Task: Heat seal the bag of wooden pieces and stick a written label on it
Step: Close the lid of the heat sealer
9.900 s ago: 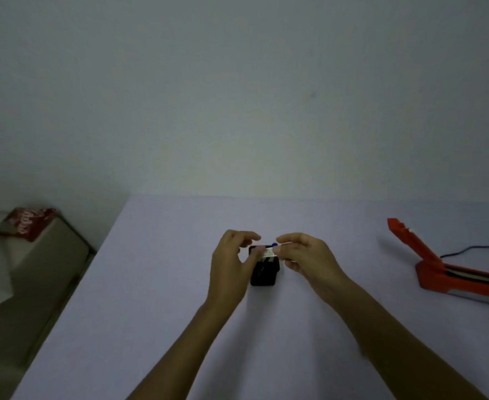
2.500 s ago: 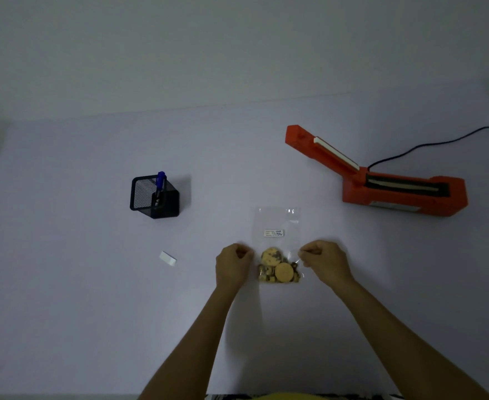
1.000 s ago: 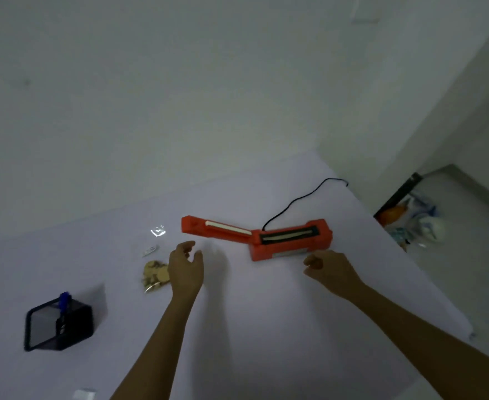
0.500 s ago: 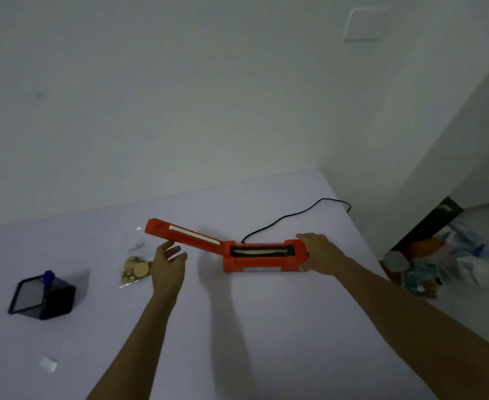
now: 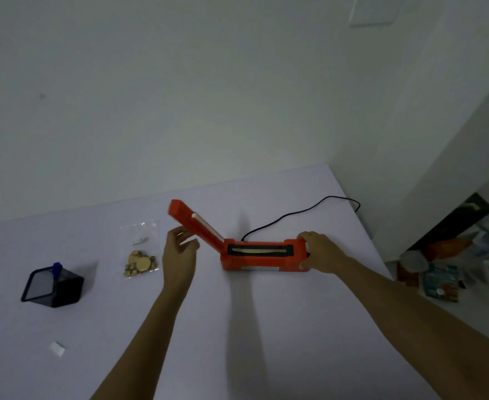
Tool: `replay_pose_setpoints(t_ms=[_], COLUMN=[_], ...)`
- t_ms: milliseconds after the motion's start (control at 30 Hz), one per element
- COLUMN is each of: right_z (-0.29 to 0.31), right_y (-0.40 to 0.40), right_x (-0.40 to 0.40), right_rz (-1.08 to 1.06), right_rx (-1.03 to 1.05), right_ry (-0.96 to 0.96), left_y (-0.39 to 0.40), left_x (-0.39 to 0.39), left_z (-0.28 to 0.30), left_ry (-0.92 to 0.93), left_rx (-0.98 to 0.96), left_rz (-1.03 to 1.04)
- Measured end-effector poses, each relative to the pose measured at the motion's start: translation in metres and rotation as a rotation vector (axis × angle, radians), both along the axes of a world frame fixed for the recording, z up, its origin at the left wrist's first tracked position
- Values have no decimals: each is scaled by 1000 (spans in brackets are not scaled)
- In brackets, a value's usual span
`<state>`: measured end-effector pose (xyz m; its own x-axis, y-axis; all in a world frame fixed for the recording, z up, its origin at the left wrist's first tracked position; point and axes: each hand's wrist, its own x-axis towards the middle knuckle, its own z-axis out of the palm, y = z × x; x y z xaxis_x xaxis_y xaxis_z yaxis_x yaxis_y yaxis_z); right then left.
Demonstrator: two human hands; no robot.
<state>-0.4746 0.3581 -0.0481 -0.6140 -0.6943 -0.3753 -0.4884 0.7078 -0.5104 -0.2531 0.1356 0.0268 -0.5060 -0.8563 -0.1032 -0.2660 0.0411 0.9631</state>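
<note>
The clear plastic bag of round wooden pieces (image 5: pixel 140 256) lies flat on the pale worktop (image 5: pixel 237 327), a small white label (image 5: pixel 138 241) already on it. The right hand (image 5: pixel 318 252) grips the end of the orange heat sealer (image 5: pixel 263 254); the left hand (image 5: pixel 179 249), fingers loosely curled, touches its raised lid and holds nothing firmly. The sealing seems not yet done.

The right hand (image 5: pixel 319 252) grips the right end of the orange heat sealer (image 5: pixel 263 254) while the left hand (image 5: pixel 179 254) reaches beneath its raised arm (image 5: pixel 195 223), the bag of wooden pieces (image 5: pixel 140 255) lying left of the sealer.
</note>
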Motion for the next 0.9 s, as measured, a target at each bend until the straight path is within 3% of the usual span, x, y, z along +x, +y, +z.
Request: replay_pose_setpoints(t_ms=[167,367,433,633,900], right_z=[-4,-8,-9,-14,-15], right_y=[4,7,7,7,5], right_x=[-2,-4,-4,-8,-7], right_rz=[-50,-90,-105,-108,-108], right_rx=[-97,-150,-166,-167,-167], right_ry=[-71,-107,-121,-140,-158], left_y=[46,82,87,80,63], left_x=[-23,-50,-53,-51,-45], left_z=[-8,-52,-59,-65,-70], left_ry=[-108,-519,-592,-540,-548], left_rx=[-368,-739,-790,-853,-813], left_rz=[-328,-713,-728,-691,-634])
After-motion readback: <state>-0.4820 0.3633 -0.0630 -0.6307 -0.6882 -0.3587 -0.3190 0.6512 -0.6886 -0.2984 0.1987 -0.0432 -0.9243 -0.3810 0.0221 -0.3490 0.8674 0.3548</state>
